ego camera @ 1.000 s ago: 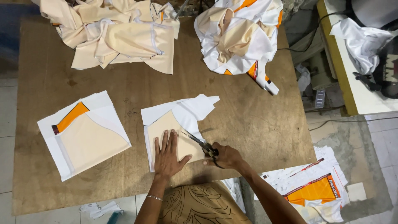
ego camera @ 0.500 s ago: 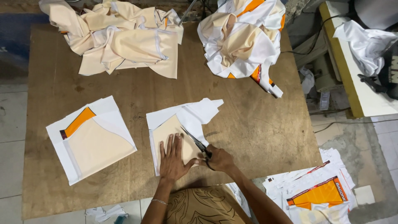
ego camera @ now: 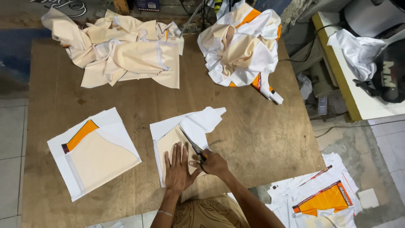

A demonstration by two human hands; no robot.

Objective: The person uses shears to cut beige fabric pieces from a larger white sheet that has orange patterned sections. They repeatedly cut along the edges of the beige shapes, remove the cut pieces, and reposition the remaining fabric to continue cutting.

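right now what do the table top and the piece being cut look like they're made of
Table top: looks like bare plywood or hardboard, matte brown, faintly stained and scuffed. Piece being cut: apparently thin woven or knit fabric, cream and white; it lies flat under the left hand, and the right hand's scissors, probably steel blades, slice through it.

A small dark-blue box (ego camera: pixel 147 4) with pale print stands at the far edge of the table, behind the cream cloth heap, cut off by the frame. At the right, a black object (ego camera: pixel 390 76) on the side bench bears large white letters. No screens or signs show anywhere else.
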